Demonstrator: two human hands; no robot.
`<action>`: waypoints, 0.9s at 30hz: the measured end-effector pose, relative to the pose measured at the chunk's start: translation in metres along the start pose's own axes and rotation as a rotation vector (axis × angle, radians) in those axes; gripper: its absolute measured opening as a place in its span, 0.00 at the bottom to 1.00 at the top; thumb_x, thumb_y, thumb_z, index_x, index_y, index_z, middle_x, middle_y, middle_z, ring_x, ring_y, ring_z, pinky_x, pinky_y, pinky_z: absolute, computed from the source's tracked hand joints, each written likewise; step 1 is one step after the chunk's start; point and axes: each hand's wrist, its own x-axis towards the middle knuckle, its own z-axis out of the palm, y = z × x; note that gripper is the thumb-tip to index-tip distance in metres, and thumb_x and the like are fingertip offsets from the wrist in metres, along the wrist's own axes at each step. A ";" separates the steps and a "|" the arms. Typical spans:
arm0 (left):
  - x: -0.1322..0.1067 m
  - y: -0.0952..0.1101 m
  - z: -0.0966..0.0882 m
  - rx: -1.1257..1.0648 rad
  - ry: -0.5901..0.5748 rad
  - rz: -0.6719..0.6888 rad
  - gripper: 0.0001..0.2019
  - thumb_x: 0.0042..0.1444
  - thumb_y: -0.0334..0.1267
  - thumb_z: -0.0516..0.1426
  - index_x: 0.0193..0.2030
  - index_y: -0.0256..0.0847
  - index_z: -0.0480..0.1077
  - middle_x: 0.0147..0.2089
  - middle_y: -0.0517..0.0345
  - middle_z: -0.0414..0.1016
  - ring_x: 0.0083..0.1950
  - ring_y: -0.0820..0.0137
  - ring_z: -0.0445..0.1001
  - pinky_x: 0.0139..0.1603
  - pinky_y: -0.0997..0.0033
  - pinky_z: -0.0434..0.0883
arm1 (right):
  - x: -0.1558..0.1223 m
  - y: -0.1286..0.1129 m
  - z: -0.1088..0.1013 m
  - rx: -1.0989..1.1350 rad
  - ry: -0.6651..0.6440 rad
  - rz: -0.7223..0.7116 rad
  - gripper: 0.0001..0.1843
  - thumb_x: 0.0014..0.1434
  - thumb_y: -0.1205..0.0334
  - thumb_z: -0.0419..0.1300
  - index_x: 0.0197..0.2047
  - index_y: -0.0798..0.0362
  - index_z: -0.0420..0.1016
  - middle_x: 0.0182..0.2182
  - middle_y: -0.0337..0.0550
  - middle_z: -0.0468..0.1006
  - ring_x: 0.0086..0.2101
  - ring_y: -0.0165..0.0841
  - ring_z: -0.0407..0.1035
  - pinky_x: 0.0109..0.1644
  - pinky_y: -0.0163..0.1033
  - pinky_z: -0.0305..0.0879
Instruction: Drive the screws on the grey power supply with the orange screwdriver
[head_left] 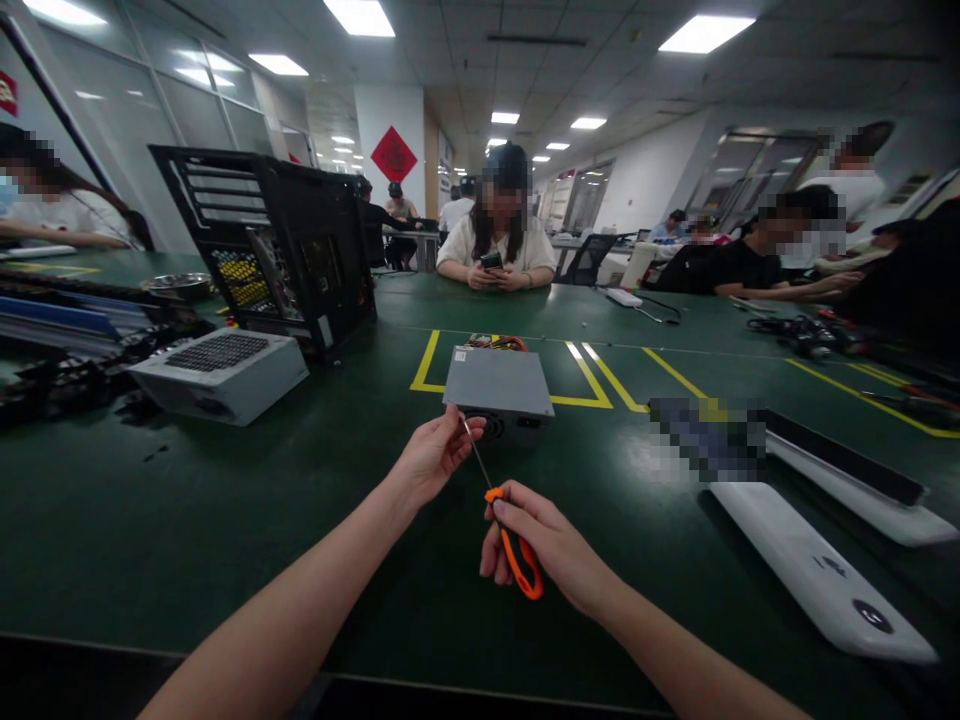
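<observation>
My right hand (536, 535) is wrapped round the orange and black handle of a screwdriver (519, 560). Its thin metal shaft slants up and left to my left hand (435, 455). The left thumb and fingers are pinched together at the screwdriver's tip; whatever is between them is too small to make out. Just beyond the fingertips lies a grey computer power supply unit (499, 382), its fan and socket side facing me. Coloured wires show behind its far edge.
A second power supply (225, 370) sits left, before an open black computer case (277, 250). Cables and a blue-edged part (60, 315) lie far left. White devices (817, 570) lie at right on the green table (360, 600). A person (495, 225) holding a phone sits opposite.
</observation>
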 end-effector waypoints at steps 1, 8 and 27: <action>0.000 0.001 0.000 -0.002 -0.009 -0.006 0.10 0.55 0.41 0.54 0.30 0.35 0.65 0.33 0.54 0.75 0.28 0.78 0.73 0.23 0.84 0.69 | 0.001 0.000 0.002 -0.004 -0.003 -0.003 0.13 0.58 0.51 0.49 0.34 0.53 0.59 0.21 0.41 0.76 0.19 0.27 0.68 0.25 0.31 0.62; 0.000 0.002 -0.002 0.022 -0.061 -0.017 0.11 0.53 0.43 0.56 0.29 0.35 0.65 0.31 0.56 0.75 0.27 0.79 0.72 0.23 0.85 0.68 | 0.003 0.004 0.004 -0.012 0.018 -0.028 0.12 0.59 0.52 0.48 0.35 0.53 0.60 0.21 0.40 0.76 0.19 0.27 0.67 0.24 0.31 0.61; 0.005 0.002 -0.009 0.381 -0.085 0.149 0.16 0.47 0.49 0.59 0.27 0.34 0.68 0.28 0.59 0.71 0.25 0.80 0.67 0.22 0.83 0.64 | 0.008 0.011 0.003 -0.062 0.158 -0.086 0.12 0.58 0.52 0.50 0.34 0.53 0.60 0.17 0.31 0.69 0.14 0.21 0.56 0.19 0.28 0.48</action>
